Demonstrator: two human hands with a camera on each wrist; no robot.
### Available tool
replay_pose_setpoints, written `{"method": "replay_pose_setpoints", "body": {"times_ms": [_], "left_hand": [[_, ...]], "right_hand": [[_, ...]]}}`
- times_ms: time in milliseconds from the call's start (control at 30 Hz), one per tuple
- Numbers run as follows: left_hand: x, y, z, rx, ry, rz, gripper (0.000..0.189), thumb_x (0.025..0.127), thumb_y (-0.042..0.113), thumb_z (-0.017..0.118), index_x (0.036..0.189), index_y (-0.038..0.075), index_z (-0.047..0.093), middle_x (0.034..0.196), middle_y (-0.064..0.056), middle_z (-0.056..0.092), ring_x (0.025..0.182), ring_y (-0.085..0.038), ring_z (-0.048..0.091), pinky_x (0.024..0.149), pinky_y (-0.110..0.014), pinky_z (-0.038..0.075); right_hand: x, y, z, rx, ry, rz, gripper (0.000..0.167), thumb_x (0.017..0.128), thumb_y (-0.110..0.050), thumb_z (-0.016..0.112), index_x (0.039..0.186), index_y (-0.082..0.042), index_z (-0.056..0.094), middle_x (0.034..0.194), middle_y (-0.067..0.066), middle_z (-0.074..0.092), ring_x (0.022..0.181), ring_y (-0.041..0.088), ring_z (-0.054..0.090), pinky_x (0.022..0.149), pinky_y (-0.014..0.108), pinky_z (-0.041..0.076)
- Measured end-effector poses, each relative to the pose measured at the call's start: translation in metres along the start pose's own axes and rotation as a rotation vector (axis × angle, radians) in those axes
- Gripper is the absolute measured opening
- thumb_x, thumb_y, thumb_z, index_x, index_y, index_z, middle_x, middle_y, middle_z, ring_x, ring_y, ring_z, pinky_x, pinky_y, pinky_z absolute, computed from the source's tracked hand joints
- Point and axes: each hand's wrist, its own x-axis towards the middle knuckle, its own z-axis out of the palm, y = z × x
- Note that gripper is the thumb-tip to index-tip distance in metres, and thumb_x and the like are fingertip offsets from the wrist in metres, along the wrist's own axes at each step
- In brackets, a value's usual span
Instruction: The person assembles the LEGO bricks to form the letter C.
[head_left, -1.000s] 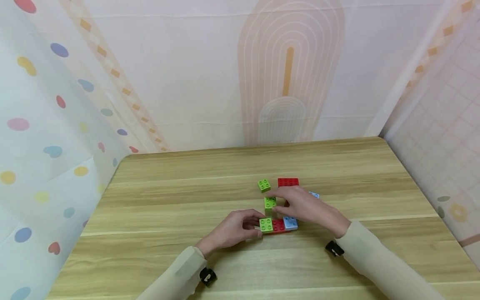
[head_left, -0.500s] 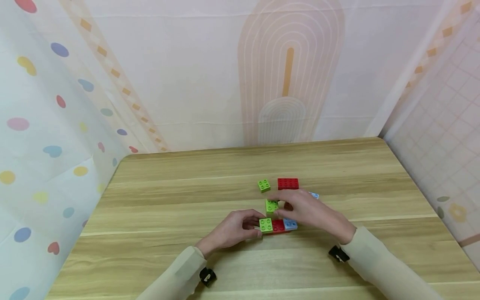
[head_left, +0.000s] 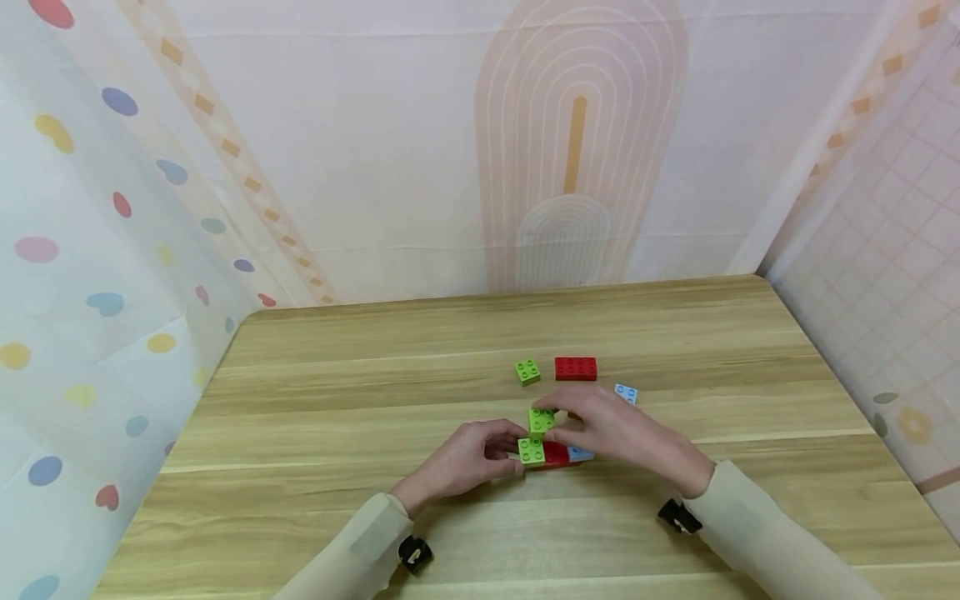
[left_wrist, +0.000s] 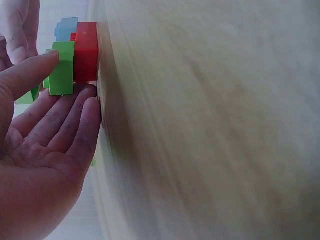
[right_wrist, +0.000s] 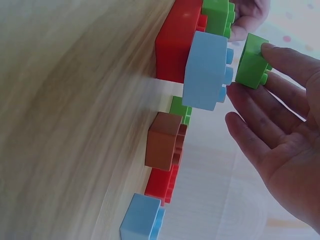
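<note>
A red toy building brick lies on the table, with a green brick on its left end and a light blue brick on its right end. My left hand holds this assembly at the green end, its thumb against the green brick and its fingers on the far side in the left wrist view. Between thumb and fingers, my right hand pinches a second green brick. That brick is raised, apart from the light blue one, and its studs face up.
Farther back on the wooden table lie a loose green brick and a red brick. Another light blue brick and a brown brick sit beyond my right hand. A patterned cloth hangs behind the table.
The right hand has brought the pinched green brick nearer, lifting it over the back of the assembly. My left hand has stayed in place on the assembly.
</note>
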Motion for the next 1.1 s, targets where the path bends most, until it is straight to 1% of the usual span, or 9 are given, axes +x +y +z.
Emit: {"method": "replay_pose_setpoints", "body": {"times_ms": [200,533,767,1000,1100], "left_hand": [[0.000,0.001,0.000,-0.006,0.002,0.000,0.034,0.091,0.014,0.073,0.124,0.009,0.064,0.116,-0.001,0.067,0.104,-0.012,0.065,0.089,-0.024,0.052],[0.000,0.001,0.001,-0.015,0.005,0.002,0.035,0.091,0.014,0.074,0.124,0.008,0.064,0.116,-0.001,0.068,0.103,-0.011,0.065,0.088,-0.023,0.052],[0.000,0.001,0.001,-0.023,0.005,-0.002,0.036,0.091,0.014,0.074,0.124,0.008,0.064,0.116,-0.003,0.068,0.103,-0.012,0.066,0.088,-0.023,0.053],[0.000,0.002,0.000,-0.008,0.005,-0.009,0.035,0.091,0.016,0.074,0.123,0.009,0.064,0.116,-0.002,0.068,0.103,-0.014,0.066,0.088,-0.023,0.053],[0.000,0.002,0.000,0.001,0.004,-0.008,0.034,0.091,0.016,0.074,0.123,0.009,0.064,0.115,-0.002,0.068,0.103,-0.014,0.066,0.088,-0.024,0.053]], "right_hand": [[-0.001,-0.002,0.001,-0.007,-0.017,0.007,0.035,0.092,-0.022,0.073,0.125,-0.011,0.067,0.117,-0.003,0.068,0.099,0.013,0.064,0.082,0.029,0.055],[-0.004,-0.004,0.004,-0.014,-0.018,0.005,0.035,0.093,-0.024,0.072,0.126,-0.014,0.067,0.118,-0.005,0.067,0.105,0.008,0.061,0.087,0.032,0.053],[-0.007,-0.005,0.008,-0.003,-0.024,0.000,0.036,0.094,-0.025,0.071,0.128,-0.015,0.065,0.123,-0.005,0.065,0.106,0.007,0.060,0.089,0.034,0.052],[-0.007,-0.005,0.011,0.017,-0.012,-0.015,0.034,0.093,-0.025,0.072,0.124,-0.014,0.066,0.118,-0.008,0.066,0.102,0.011,0.062,0.085,0.029,0.052],[-0.008,-0.006,0.012,0.024,-0.016,-0.019,0.033,0.092,-0.024,0.073,0.123,-0.014,0.066,0.117,-0.009,0.066,0.102,0.011,0.062,0.085,0.029,0.052]]}}
